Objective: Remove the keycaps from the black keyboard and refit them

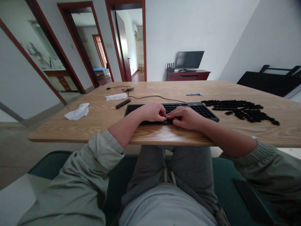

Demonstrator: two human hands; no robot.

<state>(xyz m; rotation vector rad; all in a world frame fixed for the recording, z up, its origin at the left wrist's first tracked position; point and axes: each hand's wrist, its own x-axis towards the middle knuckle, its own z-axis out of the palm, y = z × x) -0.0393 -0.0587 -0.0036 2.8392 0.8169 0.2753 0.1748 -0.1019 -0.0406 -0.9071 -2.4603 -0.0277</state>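
A black keyboard lies near the table's front edge, its exposed sockets showing at both ends where keycaps are off. My left hand rests over its middle, fingers curled closed. From the other side my right hand reaches in, its fingers bent and drawn together over the front rows. Both sets of fingertips meet at one spot; whatever they hold there is too small and hidden to make out. Loose black keycaps lie in rows to the right of the keyboard.
On the wooden table are a white tissue, a folded tissue, a black bar-shaped piece and a blue brush-like tool. The keyboard's cable runs to a coil at the back. A monitor stands on a far cabinet.
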